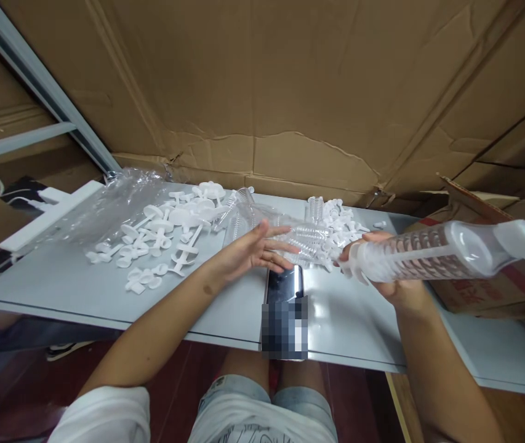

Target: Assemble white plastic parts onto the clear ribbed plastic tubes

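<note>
My right hand [400,289] is wrapped round the lower end of a clear plastic tube [428,251] and tilts it up to the right. A white ribbed or slotted insert shows through its wall, and white end pieces sit at both ends. With fingers spread and nothing in them, my left hand [257,249] hovers just beyond the phone [285,307], near a pile of clear ribbed plastic parts [306,237]. Small white plastic parts [338,221] lie heaped behind my right hand. Larger white disc-ended pieces [192,212] are scattered to the left.
A crumpled clear bag [119,209] and a white bar-shaped object [52,215] lie at the table's left. Tall cardboard [266,92] stands along the back edge. An opened carton [484,295] is at the right, and a metal frame post [45,80] rises at the left.
</note>
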Demonstrator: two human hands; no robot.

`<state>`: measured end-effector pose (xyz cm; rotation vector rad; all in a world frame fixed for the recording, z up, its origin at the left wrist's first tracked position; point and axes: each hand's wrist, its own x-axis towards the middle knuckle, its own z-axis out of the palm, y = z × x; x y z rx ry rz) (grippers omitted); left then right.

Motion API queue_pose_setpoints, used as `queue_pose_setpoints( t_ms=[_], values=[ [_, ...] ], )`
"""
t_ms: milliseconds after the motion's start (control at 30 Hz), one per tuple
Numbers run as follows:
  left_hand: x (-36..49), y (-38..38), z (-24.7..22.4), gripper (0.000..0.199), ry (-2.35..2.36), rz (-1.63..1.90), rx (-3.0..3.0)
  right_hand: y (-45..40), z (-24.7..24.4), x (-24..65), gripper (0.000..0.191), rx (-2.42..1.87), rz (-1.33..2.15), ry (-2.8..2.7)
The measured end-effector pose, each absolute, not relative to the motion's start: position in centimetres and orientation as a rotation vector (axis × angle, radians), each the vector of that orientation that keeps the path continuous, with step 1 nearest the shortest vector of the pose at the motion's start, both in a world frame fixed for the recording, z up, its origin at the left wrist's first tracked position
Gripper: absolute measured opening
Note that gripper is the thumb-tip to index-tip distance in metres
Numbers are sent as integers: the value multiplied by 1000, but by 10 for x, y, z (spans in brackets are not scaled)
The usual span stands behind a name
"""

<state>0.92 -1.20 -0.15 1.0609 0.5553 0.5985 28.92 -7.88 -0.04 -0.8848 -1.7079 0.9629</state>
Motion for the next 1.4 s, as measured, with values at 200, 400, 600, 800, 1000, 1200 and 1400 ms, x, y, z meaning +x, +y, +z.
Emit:
queue_pose_setpoints(
  t_ms=[200, 400, 600, 800, 1000, 1200, 1400],
  values=[
    [14, -17, 0, 58, 972, 643, 1428, -77, -1, 287, 66, -1019, 848, -1767],
    [15, -25, -1, 49, 1260, 1209, 1717, -77, 1, 277, 60, -1125, 687, -1884],
    [20, -34, -2, 34, 1336, 1279, 1865, -78, 2, 263, 59, -1122, 735, -1898],
    [22, -32, -10, 33, 1350, 976, 1969, -76, -6, 261, 54, -1088, 667, -1960],
    [21, -28, -17, 24, 1305, 995, 1950, -77, -5, 257, 57, -1136, 664, -1950],
    [23, -28, -18, 18, 1451, 837, 2349, -77, -7, 254, 53, -1094, 716, -1931],
    [24, -25, -17, 22, 1624, 604, 2605, -75, -12, 251, 53, -1096, 832, -1925]
  ],
)
